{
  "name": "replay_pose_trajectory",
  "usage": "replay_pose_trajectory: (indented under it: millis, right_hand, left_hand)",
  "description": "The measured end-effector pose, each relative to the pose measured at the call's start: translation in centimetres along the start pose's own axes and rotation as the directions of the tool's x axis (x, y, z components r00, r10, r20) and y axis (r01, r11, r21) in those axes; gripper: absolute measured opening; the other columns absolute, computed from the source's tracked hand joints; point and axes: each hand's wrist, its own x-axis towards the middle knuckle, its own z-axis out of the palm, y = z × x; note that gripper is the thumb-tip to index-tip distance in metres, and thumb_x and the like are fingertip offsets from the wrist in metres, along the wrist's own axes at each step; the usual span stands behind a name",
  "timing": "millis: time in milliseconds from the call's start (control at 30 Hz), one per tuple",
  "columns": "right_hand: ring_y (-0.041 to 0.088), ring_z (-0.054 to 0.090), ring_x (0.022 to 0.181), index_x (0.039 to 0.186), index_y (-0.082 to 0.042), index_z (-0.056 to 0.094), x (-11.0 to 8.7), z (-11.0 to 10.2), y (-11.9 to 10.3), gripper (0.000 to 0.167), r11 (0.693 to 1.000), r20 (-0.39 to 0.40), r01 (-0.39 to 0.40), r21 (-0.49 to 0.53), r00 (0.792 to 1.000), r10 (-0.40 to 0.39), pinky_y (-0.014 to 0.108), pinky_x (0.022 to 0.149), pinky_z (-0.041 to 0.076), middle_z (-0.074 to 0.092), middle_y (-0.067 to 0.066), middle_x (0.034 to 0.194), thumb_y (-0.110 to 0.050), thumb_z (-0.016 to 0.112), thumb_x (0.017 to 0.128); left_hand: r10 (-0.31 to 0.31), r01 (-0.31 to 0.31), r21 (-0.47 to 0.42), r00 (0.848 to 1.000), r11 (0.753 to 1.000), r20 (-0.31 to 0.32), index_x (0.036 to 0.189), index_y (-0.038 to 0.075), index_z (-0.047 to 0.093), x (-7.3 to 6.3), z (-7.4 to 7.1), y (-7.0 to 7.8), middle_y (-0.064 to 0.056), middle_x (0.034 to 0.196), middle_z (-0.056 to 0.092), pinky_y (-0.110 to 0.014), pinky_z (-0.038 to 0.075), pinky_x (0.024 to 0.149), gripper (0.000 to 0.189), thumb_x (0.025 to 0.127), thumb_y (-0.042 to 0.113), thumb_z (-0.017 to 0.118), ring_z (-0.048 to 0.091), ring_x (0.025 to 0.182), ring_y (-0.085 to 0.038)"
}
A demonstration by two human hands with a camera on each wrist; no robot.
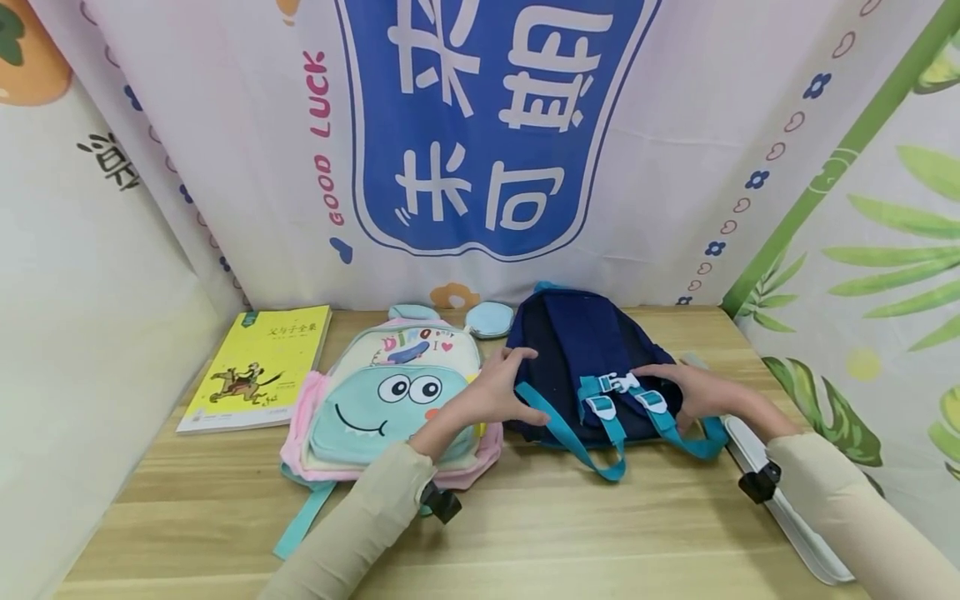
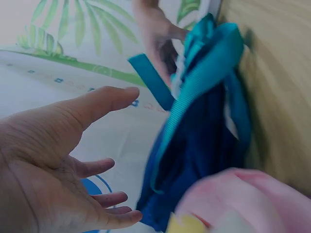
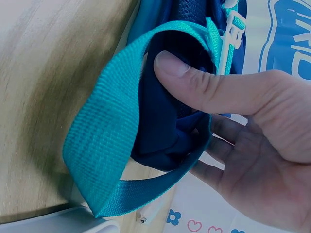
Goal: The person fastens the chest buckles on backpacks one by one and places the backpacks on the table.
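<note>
A navy backpack (image 1: 570,350) lies on the table with its turquoise straps and white buckles facing up. My right hand (image 1: 693,392) grips its right side; in the right wrist view the thumb (image 3: 187,77) lies over the navy cloth, while the other fingers pass behind the edge, partly hidden. A turquoise strap (image 3: 104,131) loops out beside that thumb. My left hand (image 1: 498,392) is at the backpack's left side, fingers spread and holding nothing, with the palm (image 2: 43,179) bare. Below that forearm lies a pink and mint dinosaur backpack (image 1: 367,417), partly covered by it.
A yellow book (image 1: 262,367) lies at the back left of the wooden table (image 1: 570,533). At the right edge a long white tray-like object (image 1: 795,517) lies partly under my right arm. A printed cloth (image 1: 645,183) hangs close behind the backpacks.
</note>
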Motion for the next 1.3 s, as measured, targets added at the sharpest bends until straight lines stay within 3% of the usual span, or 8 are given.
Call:
replay_pose_trajectory:
  millis: [367, 467, 600, 700, 800, 967, 1067, 1300]
  right_hand:
    - [0.039, 0.049, 0.111, 0.153, -0.003, 0.042, 0.2, -0.3, -0.1, 0.101, 0.998, 0.011, -0.032, 0.048, 0.999, 0.031, 0.029, 0.054, 0.049, 0.033, 0.035, 0.156, 0.022, 0.078, 0.061]
    - [0.036, 0.051, 0.105, 0.153, -0.004, 0.041, 0.2, -0.2, 0.0, 0.101, 0.997, 0.014, -0.049, 0.053, 0.999, 0.048, 0.030, 0.053, 0.049, 0.032, 0.035, 0.157, 0.022, 0.078, 0.062]
    - [0.025, 0.053, 0.077, 0.154, -0.003, 0.040, 0.1, 0.0, 0.0, 0.101, 0.997, 0.014, -0.048, 0.060, 0.999, 0.047, 0.028, 0.052, 0.047, 0.031, 0.036, 0.157, 0.022, 0.077, 0.064]
    - [0.021, 0.052, 0.072, 0.153, 0.001, 0.038, 0.0, 0.1, 0.1, 0.099, 0.999, 0.009, -0.027, 0.046, 1.000, 0.027, 0.027, 0.053, 0.048, 0.031, 0.037, 0.156, 0.020, 0.078, 0.065]
    - [0.023, 0.054, 0.082, 0.154, 0.002, 0.038, -0.1, 0.2, 0.0, 0.099, 0.999, 0.006, -0.033, 0.043, 0.999, 0.032, 0.028, 0.054, 0.048, 0.031, 0.038, 0.156, 0.019, 0.079, 0.066]
    - [0.012, 0.035, 0.053, 0.155, -0.001, 0.036, 0.0, 0.3, -0.2, 0.100, 0.995, 0.017, -0.048, 0.087, 0.999, 0.047, 0.024, 0.049, 0.041, 0.027, 0.038, 0.158, 0.024, 0.073, 0.066]
    - [0.008, 0.025, 0.049, 0.154, 0.000, 0.038, 0.1, 0.3, -0.2, 0.099, 0.996, 0.011, -0.029, 0.082, 1.000, 0.028, 0.022, 0.048, 0.037, 0.028, 0.038, 0.157, 0.025, 0.072, 0.065]
    - [0.019, 0.047, 0.067, 0.152, 0.001, 0.041, 0.1, 0.3, -0.4, 0.098, 0.998, -0.001, -0.021, 0.057, 1.000, 0.021, 0.025, 0.049, 0.041, 0.031, 0.037, 0.156, 0.024, 0.075, 0.063]
  left_hand:
    - [0.150, -0.156, -0.057, 0.983, 0.986, -0.103, 0.152, 0.015, 0.044, 2.0, 0.2, 4.3, -0.013, 0.158, 0.036, -0.053, 0.040, 0.114, 0.072, 0.090, 0.033, 0.078, 0.037, 0.145, -0.031]
    - [0.186, -0.201, -0.092, 0.971, 0.975, -0.150, 0.149, 0.013, 0.047, 2.9, 1.1, 5.5, -0.010, 0.155, 0.041, -0.048, 0.042, 0.114, 0.064, 0.094, 0.029, 0.074, 0.040, 0.143, -0.028]
    - [0.231, -0.258, -0.125, 0.953, 0.958, -0.197, 0.146, 0.012, 0.049, 3.7, 2.7, 7.0, -0.010, 0.150, 0.045, -0.038, 0.046, 0.110, 0.056, 0.096, 0.023, 0.071, 0.047, 0.135, -0.025]
    - [0.256, -0.285, -0.147, 0.948, 0.947, -0.189, 0.147, 0.012, 0.049, 3.8, 3.9, 8.1, -0.011, 0.149, 0.043, -0.033, 0.047, 0.106, 0.053, 0.098, 0.021, 0.068, 0.048, 0.132, -0.023]
    - [0.260, -0.282, -0.142, 0.953, 0.949, -0.157, 0.148, 0.015, 0.047, 3.9, 5.1, 8.8, -0.011, 0.151, 0.040, -0.031, 0.048, 0.101, 0.054, 0.099, 0.022, 0.067, 0.046, 0.133, -0.023]
    - [0.225, -0.237, -0.078, 0.965, 0.968, -0.137, 0.149, 0.019, 0.045, 4.4, 7.1, 8.6, -0.010, 0.151, 0.037, -0.027, 0.048, 0.092, 0.055, 0.099, 0.024, 0.066, 0.046, 0.131, -0.023]
    - [0.192, -0.202, -0.053, 0.969, 0.978, -0.154, 0.149, 0.018, 0.046, 4.8, 7.9, 7.7, -0.009, 0.150, 0.037, -0.026, 0.047, 0.090, 0.055, 0.098, 0.022, 0.066, 0.045, 0.129, -0.023]
    - [0.152, -0.135, 0.100, 0.972, 0.986, -0.181, 0.145, 0.015, 0.050, 5.7, 9.0, 5.6, -0.008, 0.144, 0.042, -0.028, 0.047, 0.092, 0.051, 0.098, 0.022, 0.066, 0.044, 0.125, -0.024]
